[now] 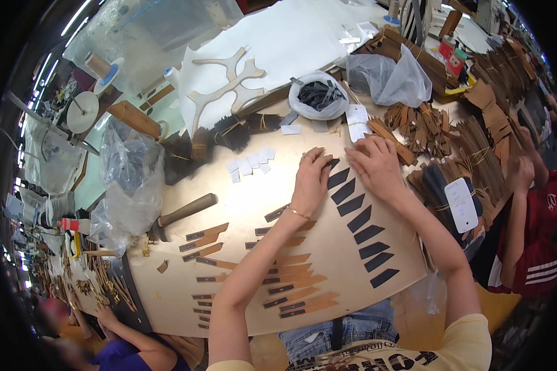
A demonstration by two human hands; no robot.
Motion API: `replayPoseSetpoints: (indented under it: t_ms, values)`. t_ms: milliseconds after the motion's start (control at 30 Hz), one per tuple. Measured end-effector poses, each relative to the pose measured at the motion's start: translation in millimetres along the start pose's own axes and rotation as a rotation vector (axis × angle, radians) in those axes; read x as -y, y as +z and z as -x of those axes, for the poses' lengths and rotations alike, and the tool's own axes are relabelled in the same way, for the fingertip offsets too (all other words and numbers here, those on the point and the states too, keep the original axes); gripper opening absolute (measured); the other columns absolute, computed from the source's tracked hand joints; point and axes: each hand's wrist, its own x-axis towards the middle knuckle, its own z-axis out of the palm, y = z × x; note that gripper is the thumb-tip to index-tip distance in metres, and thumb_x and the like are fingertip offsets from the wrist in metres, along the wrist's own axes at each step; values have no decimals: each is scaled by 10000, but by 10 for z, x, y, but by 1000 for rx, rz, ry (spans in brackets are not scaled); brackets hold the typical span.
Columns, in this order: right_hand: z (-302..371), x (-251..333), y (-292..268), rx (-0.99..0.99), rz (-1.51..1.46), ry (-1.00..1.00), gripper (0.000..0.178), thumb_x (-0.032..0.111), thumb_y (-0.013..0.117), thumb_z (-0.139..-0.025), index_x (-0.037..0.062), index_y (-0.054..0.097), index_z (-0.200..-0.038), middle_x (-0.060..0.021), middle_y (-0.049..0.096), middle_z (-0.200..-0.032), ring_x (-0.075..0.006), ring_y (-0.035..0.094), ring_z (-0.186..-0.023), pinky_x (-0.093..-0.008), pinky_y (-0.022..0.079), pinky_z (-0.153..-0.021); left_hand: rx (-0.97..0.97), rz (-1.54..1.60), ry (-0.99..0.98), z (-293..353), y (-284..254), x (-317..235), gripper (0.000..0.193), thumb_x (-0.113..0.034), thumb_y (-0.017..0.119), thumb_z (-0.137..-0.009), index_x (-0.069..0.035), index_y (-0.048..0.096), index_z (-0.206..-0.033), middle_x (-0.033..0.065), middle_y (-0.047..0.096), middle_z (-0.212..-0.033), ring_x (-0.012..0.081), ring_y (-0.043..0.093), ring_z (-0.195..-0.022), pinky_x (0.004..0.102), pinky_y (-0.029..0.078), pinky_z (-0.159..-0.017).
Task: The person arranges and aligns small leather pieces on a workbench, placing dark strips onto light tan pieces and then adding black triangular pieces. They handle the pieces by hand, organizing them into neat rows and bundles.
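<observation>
My left hand point(311, 185) has its fingers closed at the far end of a slanting row, on a small black leather piece point(333, 163). Close by on the right, my right hand point(377, 166) is bent with thumb and fingers drawn together; whatever is in them is too small to make out. Below both hands runs the row of black pointed pieces point(351, 204), laid apart on the table point(241, 185). Tan leather strips point(303, 269) with dark tabs lie in columns under and beside my left forearm, which hides some of them.
A hammer point(189, 209) and white paper squares point(252, 162) lie left of my hands. Beyond stands a bag of black scraps point(319, 99). Bundled brown strips point(473, 148) and a tagged dark bundle point(436, 188) are stacked right. Other people sit at both sides.
</observation>
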Motion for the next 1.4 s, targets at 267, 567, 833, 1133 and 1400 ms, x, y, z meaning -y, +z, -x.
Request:
replayPoseSetpoints:
  t_ms: [267,567,833,1133,1400]
  values:
    - [-49,-119,21,94,136,-55,155,165,695,-817,119,720,-963,-21,604,-996,-227,544,-1085,-417,356,-977,-28,-187,17,-68,151,-33,247,-72,660,-883,32,651,-1106,237,548,-1320,389,500,-1266,431,419,-1066]
    - [-450,222,-96,-5,-149,-37,289,161,674,-875,75,657,-1151,-106,631,-1043,-290,585,-1006,-417,429,-882,148,-389,3,475,-704,-93,391,-273,618,-941,-58,599,-1266,209,486,-1420,376,402,-1373,555,225,-1162]
    - [-1557,996,826,91,-251,-74,625,303,710,-848,94,476,-1388,-162,618,-1107,-349,584,-1047,-448,437,-917,479,-445,148,776,-1160,75,334,-264,619,-936,-95,625,-1225,122,545,-1383,296,449,-1353,543,223,-1175]
    - [-1996,1416,1253,204,-266,211,920,477,808,-718,33,419,-1424,-183,654,-1108,-296,636,-994,-421,484,-868,357,-362,116,765,-1287,84,294,-218,644,-906,-52,652,-1148,181,571,-1327,332,478,-1314,537,226,-1175]
    - [-1657,1107,251,524,-1372,507,722,279,789,-817,80,447,-1421,-72,676,-1124,-88,619,-955,-250,430,-811,-41,521,-435,725,-1649,-174,552,-246,648,-957,-25,439,-1419,180,525,-1375,307,540,-1258,417,463,-1032]
